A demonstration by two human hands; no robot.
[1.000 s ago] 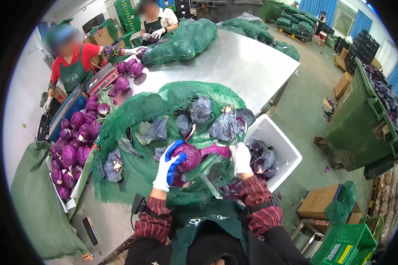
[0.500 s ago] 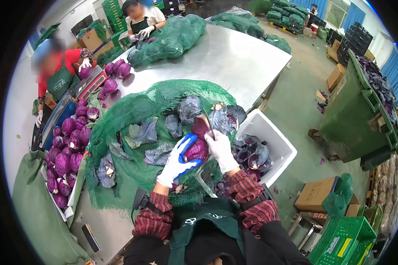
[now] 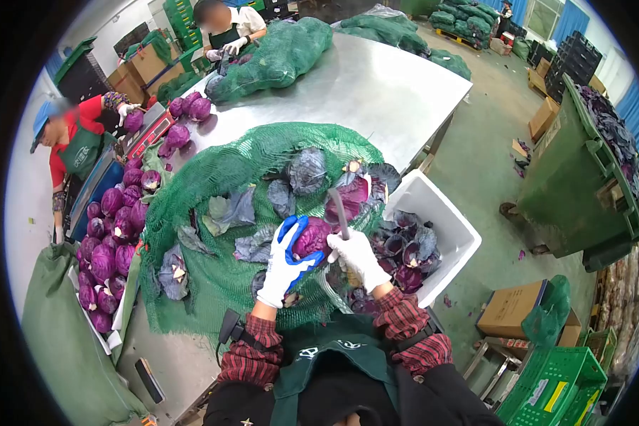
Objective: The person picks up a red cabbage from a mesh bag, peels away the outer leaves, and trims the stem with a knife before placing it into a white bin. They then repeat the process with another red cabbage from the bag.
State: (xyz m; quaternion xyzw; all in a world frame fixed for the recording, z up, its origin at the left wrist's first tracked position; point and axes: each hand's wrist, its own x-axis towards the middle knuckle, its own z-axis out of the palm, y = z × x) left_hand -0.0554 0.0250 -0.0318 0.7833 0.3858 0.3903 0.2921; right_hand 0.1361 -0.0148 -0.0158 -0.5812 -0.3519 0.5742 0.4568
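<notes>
My left hand (image 3: 288, 261), in a white glove with blue palm side, is wrapped round the left side of a red cabbage (image 3: 311, 238). In my right hand (image 3: 356, 255), white-gloved, is a knife (image 3: 339, 213), its curved blade pointing up and away from me, just right of the cabbage. Beyond the blade lies a loose purple leaf (image 3: 351, 193). Underneath is a green mesh sack (image 3: 213, 284) spread on the table, with several dull outer leaves (image 3: 231, 213) and a greyish cabbage (image 3: 307, 170) on it.
A white bin (image 3: 456, 241) of trimmed leaves stands to my right. Peeled cabbages (image 3: 103, 263) fill a container at left. Two co-workers stand across the metal table (image 3: 383, 85), near a full mesh sack (image 3: 284, 60). A green wheeled bin (image 3: 575, 192) and crate (image 3: 554, 387) are farther right.
The purple leaf has come away from the cabbage and now lies beyond the knife. My right hand and knife have shifted slightly downward. The co-worker at left has moved their head leftward.
</notes>
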